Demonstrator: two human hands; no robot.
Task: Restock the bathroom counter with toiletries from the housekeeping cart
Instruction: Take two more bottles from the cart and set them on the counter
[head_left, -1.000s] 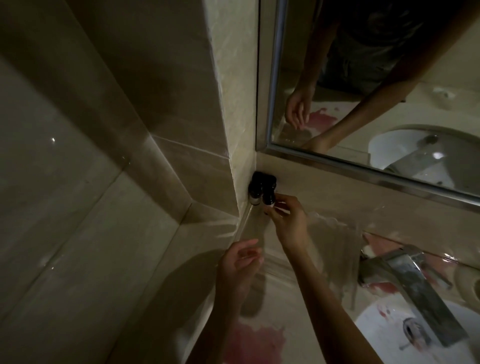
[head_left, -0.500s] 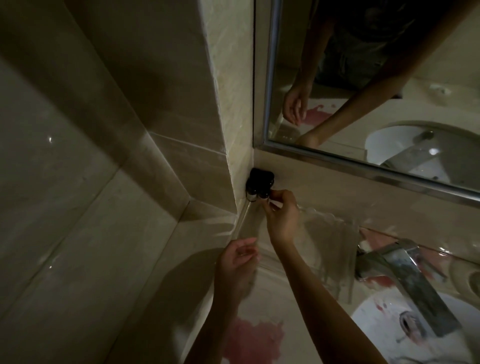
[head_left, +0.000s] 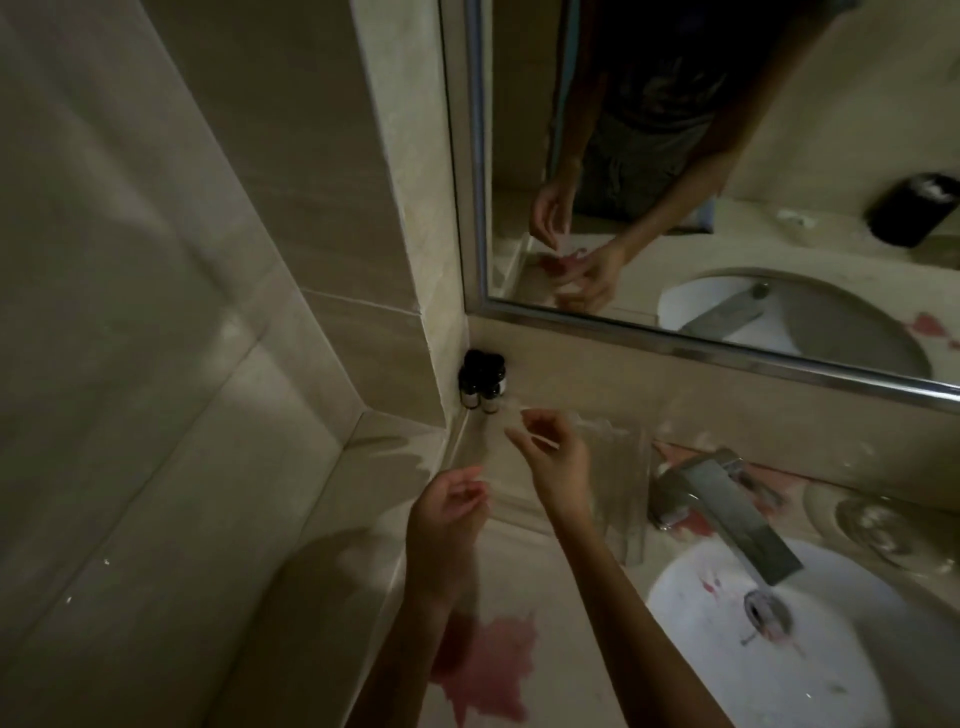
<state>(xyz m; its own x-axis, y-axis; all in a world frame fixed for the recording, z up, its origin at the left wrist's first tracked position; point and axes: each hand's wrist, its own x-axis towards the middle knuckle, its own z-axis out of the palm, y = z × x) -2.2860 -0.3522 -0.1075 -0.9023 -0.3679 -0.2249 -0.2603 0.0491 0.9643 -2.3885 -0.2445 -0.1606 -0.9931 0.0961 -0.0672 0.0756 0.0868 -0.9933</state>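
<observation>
1. Fingers of the left hand are being held loosely curled, palm turned up, with nothing gripped. The fingers of the right hand are being held spread and relaxed, thumb and forefinger apart, with nothing pinched between them.
2. A dimly lit bathroom is being shown. On the left, large beige wall tiles are being met by a tiled ledge that runs toward the corner.
3. A beige counter is being marked near its front by a pink stain, beside the left forearm.
4. Above the counter, a metal-framed mirror is being carried by the back wall. Both hands and the basin are being reflected in it.
5. Farther right, a chrome faucet is being seen angled over a white basin flecked with red. A clear glass is being seen blurred near the right edge.
6. Small dark bottles are being seen upright and tightly grouped in the back corner of the counter, below the mirror's lower left corner. Their number cannot be told.
7. The bottles are being left untouched. They are standing just beyond the right fingertips and to their left, near but apart, while the left hand is being held lower in the view, farther from them.
</observation>
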